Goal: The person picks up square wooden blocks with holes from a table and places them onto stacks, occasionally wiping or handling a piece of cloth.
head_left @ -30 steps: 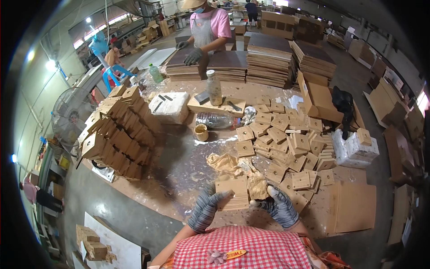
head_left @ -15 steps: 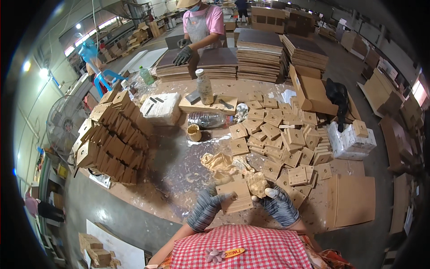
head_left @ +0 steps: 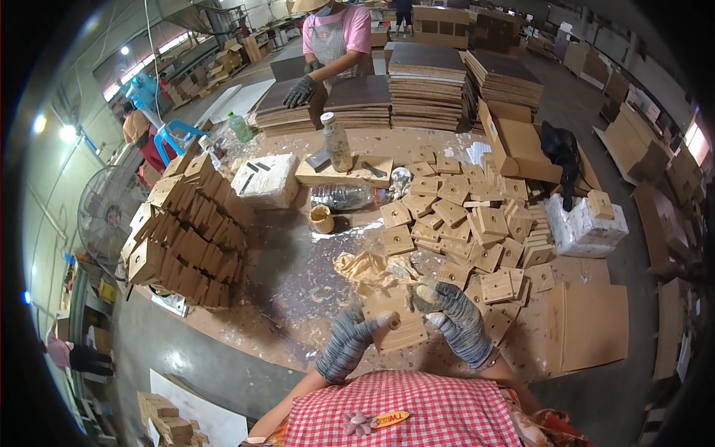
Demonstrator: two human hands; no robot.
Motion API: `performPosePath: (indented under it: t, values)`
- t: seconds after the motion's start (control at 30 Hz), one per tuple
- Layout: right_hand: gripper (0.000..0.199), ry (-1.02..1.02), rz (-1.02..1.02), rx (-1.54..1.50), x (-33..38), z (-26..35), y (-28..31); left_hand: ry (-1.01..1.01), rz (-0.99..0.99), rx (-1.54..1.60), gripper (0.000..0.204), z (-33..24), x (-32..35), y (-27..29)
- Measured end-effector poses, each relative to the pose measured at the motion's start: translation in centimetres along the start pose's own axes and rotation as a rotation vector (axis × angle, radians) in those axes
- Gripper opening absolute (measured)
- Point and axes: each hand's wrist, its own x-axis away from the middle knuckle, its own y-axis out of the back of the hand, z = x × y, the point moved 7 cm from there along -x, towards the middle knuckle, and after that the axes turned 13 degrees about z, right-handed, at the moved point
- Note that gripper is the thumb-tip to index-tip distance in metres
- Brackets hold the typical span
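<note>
My left hand [head_left: 347, 341], in a grey knit glove, grips a square wooden block [head_left: 397, 332] by its left side, the thumb lying on its face. My right hand [head_left: 456, 322], gloved too, is closed at the block's upper right edge. The crumpled tan cloth seen in it earlier is now hidden behind its fingers. Just beyond the block lies a rumpled yellowish cloth [head_left: 360, 268] on the table. To the right of it spreads a heap of similar wooden blocks [head_left: 452, 212], several with a round hole.
Stacked blocks [head_left: 190, 238] rise at the left table edge. A small tan cup [head_left: 322, 219], a plastic bottle [head_left: 342, 197] and an upright bottle [head_left: 337, 143] stand or lie mid-table. Flat cardboard [head_left: 587, 328] is at right. Across the table, a gloved co-worker [head_left: 337, 45] handles dark panels.
My right hand has turned over and moved in to the block's upper right edge, covering the tan cloth. The block has shifted slightly right and tilted. The co-worker's hand has moved slightly.
</note>
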Motion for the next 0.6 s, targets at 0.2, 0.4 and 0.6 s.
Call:
performPosePath:
  t: [0.2, 0.4, 0.6]
  values:
    - [0.033, 0.044, 0.250, 0.068, 0.2, 1.9, -1.5, -0.135, -0.154, 0.036, 0.041, -1.4, 0.6, 2.1]
    - [0.040, 0.093, 0.231, -0.001, 2.1, 1.5, -2.6, -0.129, -0.106, 0.109, 0.036, -2.3, 0.6, 1.7]
    - [0.044, -0.168, 0.083, -0.478, 2.2, -0.7, -3.6, 0.065, -0.067, -0.025, 0.047, -0.9, 0.4, 2.6]
